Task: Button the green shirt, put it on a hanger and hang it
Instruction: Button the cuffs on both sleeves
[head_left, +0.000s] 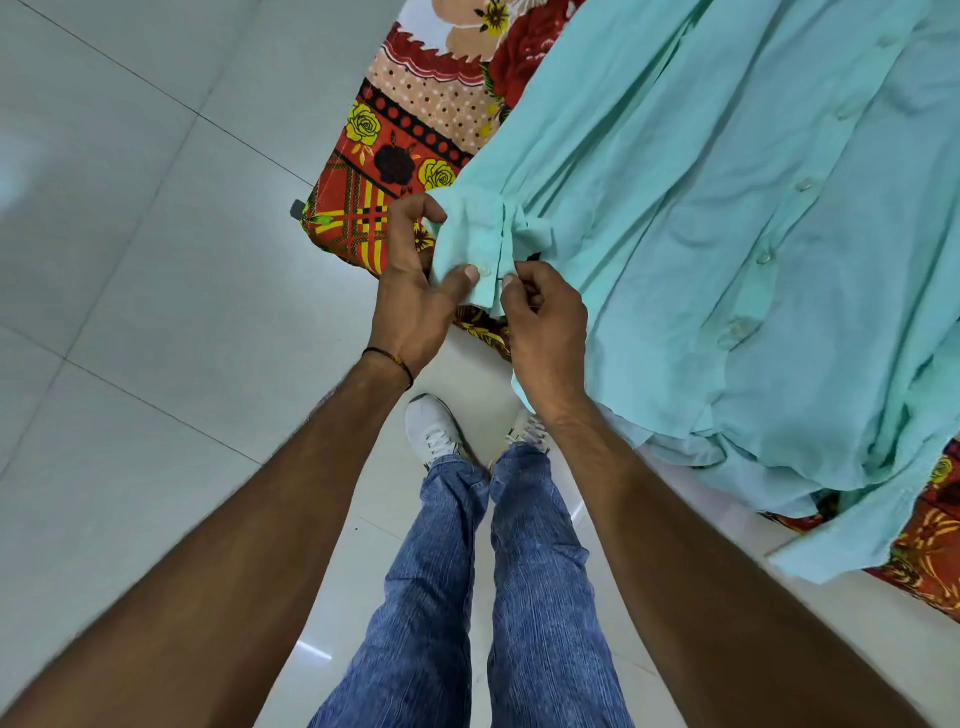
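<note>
The pale green cotton shirt (727, 234) lies on the red floral bedsheet (395, 135). The left hand (415, 301) and right hand (545, 322) each pinch its cuff (467, 234) at the bedsheet's edge. Slack fabric may let the small button (485, 268) slip.

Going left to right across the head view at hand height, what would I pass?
Tiled floor → left hand → sleeve cuff, pinched by both hands → right hand → front of the green shirt.
</note>
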